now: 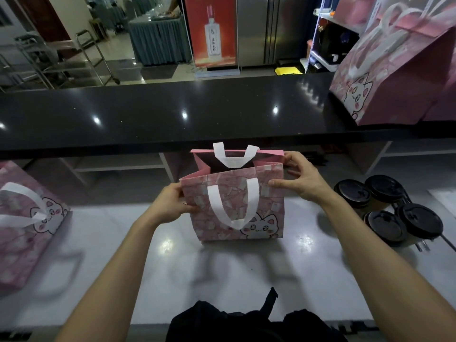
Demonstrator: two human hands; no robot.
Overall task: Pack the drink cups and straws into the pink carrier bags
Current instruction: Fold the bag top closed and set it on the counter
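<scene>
A pink carrier bag [266, 213] with a cat print and white handles stands upright on the white counter in front of me, its mouth spread open. My left hand [170, 206] pinches the bag's left edge near the top. My right hand [301, 178] grips the right top corner, fingers on both the near and far rims. Several drink cups [387, 208] with black lids stand in a cluster to the right of the bag. I see no straws.
Another pink bag [27, 223] lies flat at the left edge of the white counter [246, 272]. A large closed pink bag [399, 70] stands on the raised black counter [172, 112] at the right. A dark object [246, 322] sits at the near edge.
</scene>
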